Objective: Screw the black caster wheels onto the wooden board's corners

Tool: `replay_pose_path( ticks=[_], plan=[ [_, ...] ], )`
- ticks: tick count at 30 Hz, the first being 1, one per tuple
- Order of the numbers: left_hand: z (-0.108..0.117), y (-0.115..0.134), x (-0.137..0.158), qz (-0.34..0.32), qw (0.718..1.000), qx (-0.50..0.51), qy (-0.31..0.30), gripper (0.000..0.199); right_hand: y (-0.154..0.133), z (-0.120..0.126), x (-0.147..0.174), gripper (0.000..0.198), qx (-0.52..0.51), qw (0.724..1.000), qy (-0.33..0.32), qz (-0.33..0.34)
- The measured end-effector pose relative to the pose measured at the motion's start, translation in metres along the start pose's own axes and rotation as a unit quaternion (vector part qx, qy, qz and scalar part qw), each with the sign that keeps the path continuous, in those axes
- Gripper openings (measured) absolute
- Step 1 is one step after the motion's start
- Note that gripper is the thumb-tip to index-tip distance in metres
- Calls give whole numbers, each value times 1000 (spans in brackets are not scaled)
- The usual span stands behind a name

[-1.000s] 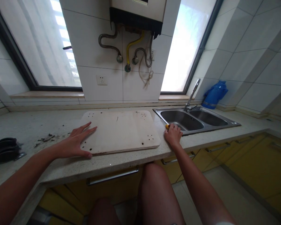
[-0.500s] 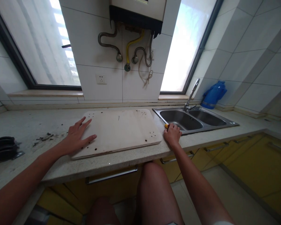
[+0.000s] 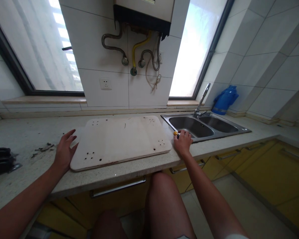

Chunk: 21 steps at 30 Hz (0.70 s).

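A pale wooden board (image 3: 122,142) with rounded corners and small drilled holes lies flat on the counter. My left hand (image 3: 64,151) is at the board's left edge, fingers apart and holding nothing; whether it touches the edge I cannot tell. Right of the board, beside the sink, my right hand (image 3: 183,142) is closed around a screwdriver (image 3: 175,133) with a yellow and dark handle. The thin shaft points away toward the sink's left rim, and most of the handle is hidden by my fingers.
Black caster wheels (image 3: 1,161) with metal plates stand at the far left, near a scatter of dark screws (image 3: 43,149). A double steel sink (image 3: 219,135) with a faucet (image 3: 201,101) sits to the right, a blue jug (image 3: 224,100) behind it. Drawer handles (image 3: 118,187) jut below the counter edge.
My left hand has slid left off the board's top to its left edge. My right hand stays by the sink with the screwdriver. The view has shifted slightly.
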State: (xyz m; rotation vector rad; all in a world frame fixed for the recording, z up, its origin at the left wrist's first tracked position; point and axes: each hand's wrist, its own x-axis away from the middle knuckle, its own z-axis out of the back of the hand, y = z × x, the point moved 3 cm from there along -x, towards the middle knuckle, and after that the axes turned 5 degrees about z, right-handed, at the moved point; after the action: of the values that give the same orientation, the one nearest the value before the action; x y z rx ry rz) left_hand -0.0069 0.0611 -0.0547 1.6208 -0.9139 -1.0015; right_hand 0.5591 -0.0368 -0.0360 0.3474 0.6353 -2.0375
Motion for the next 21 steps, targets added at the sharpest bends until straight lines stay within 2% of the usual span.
replay_pose_path(
  ticks=[10,17,21],
  plan=[
    [-5,7,8,22,1000,7,-7,54,0,3,0,30,-50,996,43,52],
    [-7,13,13,37,999,-25,-29,54,-11,16,7,26,-55,989,58,123],
    [-6,12,13,39,998,-30,-34,59,-17,35,24,29,-45,986,59,149]
  ],
)
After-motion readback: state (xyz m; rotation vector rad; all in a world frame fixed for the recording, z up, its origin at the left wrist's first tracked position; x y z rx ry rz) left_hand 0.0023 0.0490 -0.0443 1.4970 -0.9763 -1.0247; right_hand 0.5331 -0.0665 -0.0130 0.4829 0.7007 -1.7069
